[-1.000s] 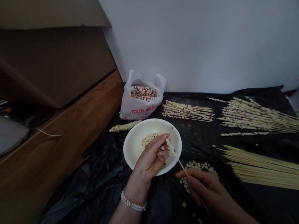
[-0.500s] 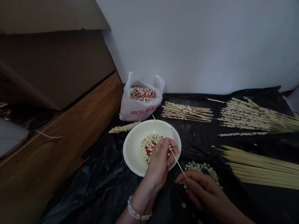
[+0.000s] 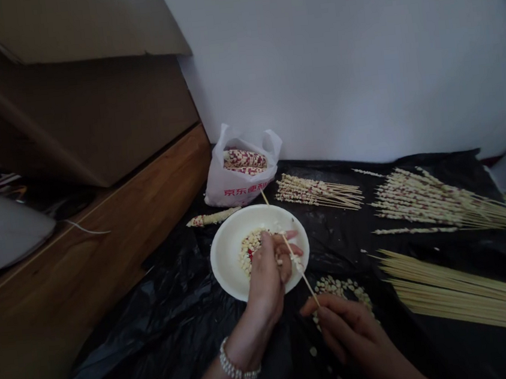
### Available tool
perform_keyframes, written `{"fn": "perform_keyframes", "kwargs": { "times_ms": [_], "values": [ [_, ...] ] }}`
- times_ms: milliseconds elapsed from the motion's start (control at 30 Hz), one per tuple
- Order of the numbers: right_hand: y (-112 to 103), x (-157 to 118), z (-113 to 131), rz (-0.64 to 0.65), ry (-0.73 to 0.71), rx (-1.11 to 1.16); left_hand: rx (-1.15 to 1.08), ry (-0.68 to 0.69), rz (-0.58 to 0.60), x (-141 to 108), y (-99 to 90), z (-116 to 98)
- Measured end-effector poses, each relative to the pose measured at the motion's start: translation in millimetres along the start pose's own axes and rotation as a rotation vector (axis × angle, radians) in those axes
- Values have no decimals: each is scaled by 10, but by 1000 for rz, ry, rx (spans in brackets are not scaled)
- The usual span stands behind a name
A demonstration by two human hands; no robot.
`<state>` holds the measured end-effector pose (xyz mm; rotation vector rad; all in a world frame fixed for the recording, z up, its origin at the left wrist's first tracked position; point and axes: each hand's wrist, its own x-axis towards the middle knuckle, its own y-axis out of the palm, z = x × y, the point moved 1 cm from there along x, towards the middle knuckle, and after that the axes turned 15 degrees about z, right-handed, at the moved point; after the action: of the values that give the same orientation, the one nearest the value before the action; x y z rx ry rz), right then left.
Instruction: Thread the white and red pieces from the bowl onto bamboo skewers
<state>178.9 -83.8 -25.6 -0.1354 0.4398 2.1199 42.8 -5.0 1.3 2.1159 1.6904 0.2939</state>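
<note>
My right hand (image 3: 351,327) pinches the lower end of a thin bamboo skewer (image 3: 309,286) between thumb and fingers. A few pale corn kernels (image 3: 297,262) are threaded along the stick, which slants up across the fingers of my left hand (image 3: 266,272). That hand, half curled above the white bowl (image 3: 225,271), has its thumb lifted away from the fingers. Some loose kernels seem to lie in its palm, partly hidden by the thumb. More kernels (image 3: 246,253), pale and dark red, are heaped in the bowl. Another stick (image 3: 265,197) leans over the bowl's far rim.
Behind the bowl stands a white plastic bag (image 3: 220,181) of speckled corn cobs (image 3: 245,159); a stripped cob (image 3: 211,218) lies beside it. Rightward are kernel-threaded skewers (image 3: 307,190), a larger pile (image 3: 421,202), bare skewers (image 3: 448,289) and loose kernels (image 3: 344,285) on black plastic (image 3: 167,319).
My left thumb has come away from the skewer and the fingers have loosened. The threaded kernels now show on the stick. My right hand still grips its lower end.
</note>
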Motion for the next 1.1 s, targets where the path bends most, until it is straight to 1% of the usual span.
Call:
{"fn": "perform_keyframes", "kwargs": {
  "times_ms": [33,100,200,267,367,467,533,733,933,1100],
  "values": [
    [13,2,-6,21,11,-12,-60,10,-60,22,-40,-29],
    [35,9,-26,60,29,-27,-132,45,-116,54,-108,-91],
    [48,20,-70,100,49,-24,-113,91,-138,66,-151,-135],
    [42,23,-97,108,51,-5,-67,77,-121,57,-135,-112],
    [26,24,-111,76,40,31,-11,49,-91,39,-86,-51],
    [22,30,-91,51,9,42,37,66,-110,24,-58,-36],
    [25,31,-72,62,-8,37,65,81,-121,22,-58,-57],
    [16,19,-57,71,-10,41,6,126,-105,48,-106,-95],
    [25,23,-34,43,-39,37,40,87,-111,40,-82,-27],
    [5,13,-9,-41,-81,71,132,20,-8,-30,27,41]
  ]
}}
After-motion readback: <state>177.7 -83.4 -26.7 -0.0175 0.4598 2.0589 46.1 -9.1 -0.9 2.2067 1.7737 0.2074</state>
